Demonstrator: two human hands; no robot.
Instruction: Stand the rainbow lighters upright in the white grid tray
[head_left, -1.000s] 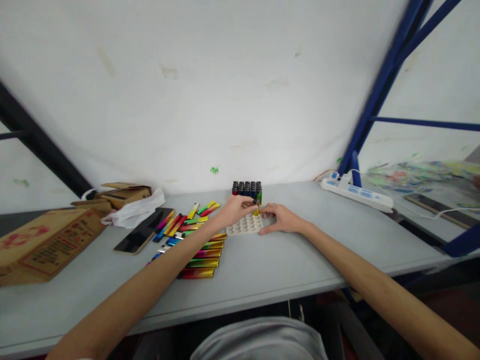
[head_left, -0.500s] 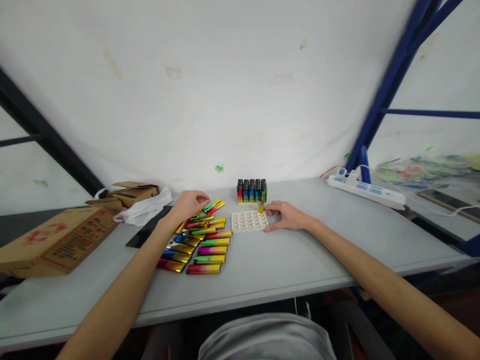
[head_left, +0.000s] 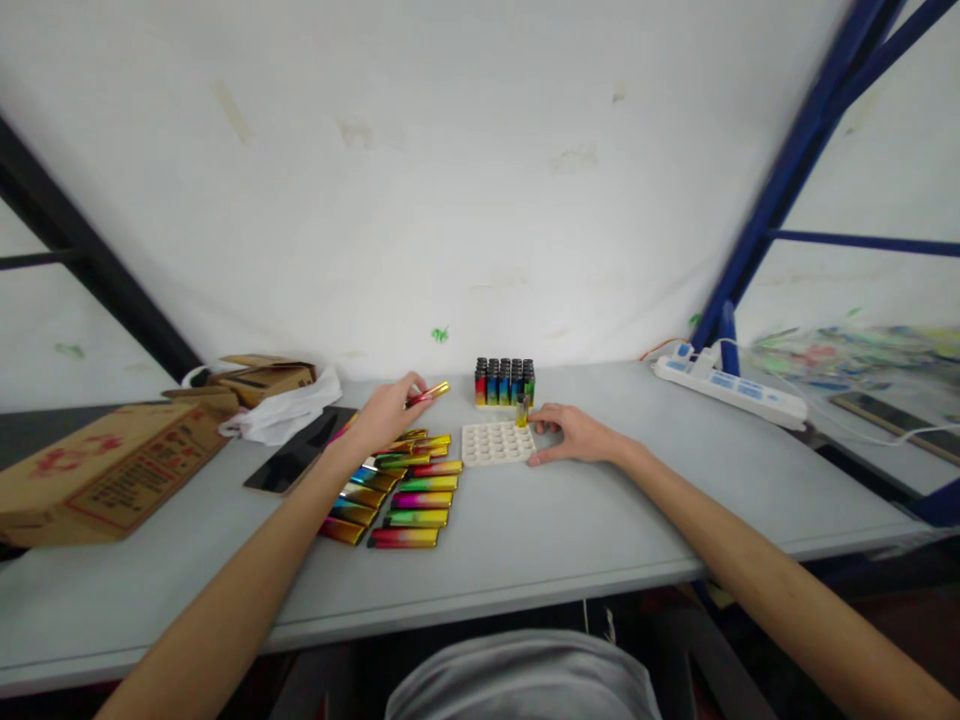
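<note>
A pale grey desk (head_left: 570, 540) stands against a white wall (head_left: 465, 180) marked with faint stains and a small green spot. A blue metal frame (head_left: 780, 210) rises right of the desk; a dark beam (head_left: 90, 270) slants to its left.

Lighters (head_left: 409, 490) in the row are showing a glossy, metallic rainbow finish; white tray (head_left: 498, 442) is looking like matt moulded plastic; table (head_left: 570, 520) is reading smooth, matt grey; carton (head_left: 97, 470) is plain brown cardboard; phone (head_left: 292, 462) is gleaming black
</note>
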